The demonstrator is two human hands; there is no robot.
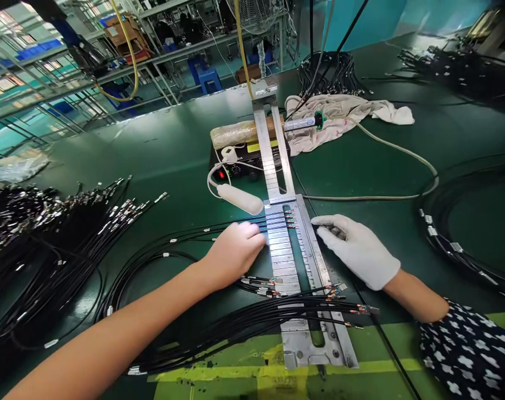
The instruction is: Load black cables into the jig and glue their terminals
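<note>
My left hand (pixel 238 247) is bare and closed at the left edge of a slotted metal fixture (pixel 283 261). Its fingertips pinch at a black cable, though the hand itself covers the grip. Several black cables (pixel 273 219) lie side by side across the fixture, their stripped ends with small coloured wires (pixel 291 218) at the slot. On the right, my right hand (pixel 356 247) wears a white glove. Its thumb and forefinger are slightly apart, close to the fixture's right rail, with nothing visible between them. A loose cable bundle (pixel 244 319) crosses the fixture's near end.
Behind the left hand lies a white rod-shaped handle (pixel 240 199) on a cord, by a black control box (pixel 252 166). A wrapped roll (pixel 233 133) and a cloth (pixel 352 111) are farther back. Cable piles (pixel 69 239) are at left, a cable coil (pixel 452 244) at right.
</note>
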